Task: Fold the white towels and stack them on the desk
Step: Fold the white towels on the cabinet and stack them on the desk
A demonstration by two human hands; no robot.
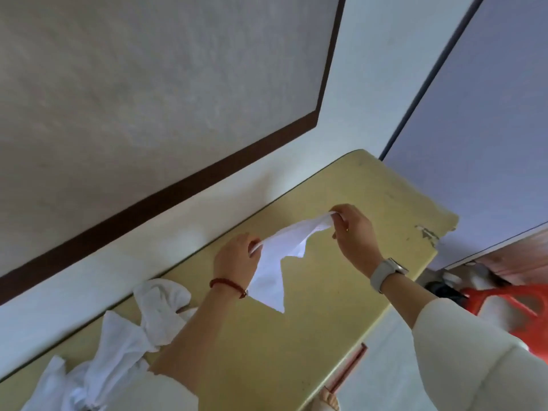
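Observation:
A white towel [275,262] hangs in the air above the yellow desk [341,307], stretched between both hands. My left hand [237,256] pinches one top corner of it. My right hand [353,229] pinches the other corner, farther right and higher. The towel's lower part droops down in a point toward the desk. A crumpled heap of white towels [124,345] lies on the desk at the lower left, partly behind my left forearm.
The desk stands against a white wall [178,221] with a dark brown strip. Its right end has a chipped corner [427,232]. A red plastic stool [510,310] stands on the floor to the right, beside a blue-grey door [489,129].

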